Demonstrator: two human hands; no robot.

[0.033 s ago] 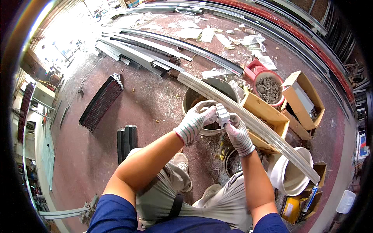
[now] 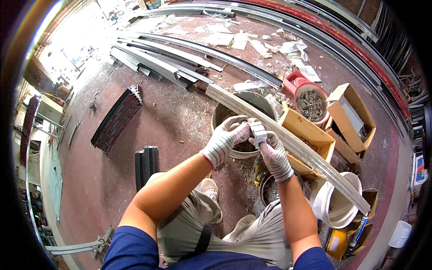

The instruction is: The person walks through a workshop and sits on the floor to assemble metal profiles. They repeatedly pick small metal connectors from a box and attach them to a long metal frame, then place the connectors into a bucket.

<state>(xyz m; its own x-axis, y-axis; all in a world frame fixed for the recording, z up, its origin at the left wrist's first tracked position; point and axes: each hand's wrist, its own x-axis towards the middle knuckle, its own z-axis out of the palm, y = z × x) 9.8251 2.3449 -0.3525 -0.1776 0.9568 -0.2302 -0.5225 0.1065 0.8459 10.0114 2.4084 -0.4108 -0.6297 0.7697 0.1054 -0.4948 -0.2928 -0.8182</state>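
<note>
A long grey bar (image 2: pixel 288 141) crosses slantwise above the round bucket (image 2: pixel 264 104), and over this bucket's near side the gloved left hand (image 2: pixel 225 137) and right hand (image 2: pixel 275 157) are together, pinching one thing with fingertips. This small pale piece (image 2: pixel 258 130) is between them, over the bucket's near right part, equally close to both, its longer side seemingly pointing away from the body.

The left hand (image 2: pixel 226 139) and right hand (image 2: pixel 275 157), both in striped knit gloves (image 2: pixel 218 151), are close together, fingers (image 2: pixel 236 121) curled in a pinch. The bare left forearm (image 2: pixel 177 177) slants far and right from a bent elbow (image 2: pixel 144 206); the right forearm (image 2: pixel 292 202) reaches far and slightly left.
</note>
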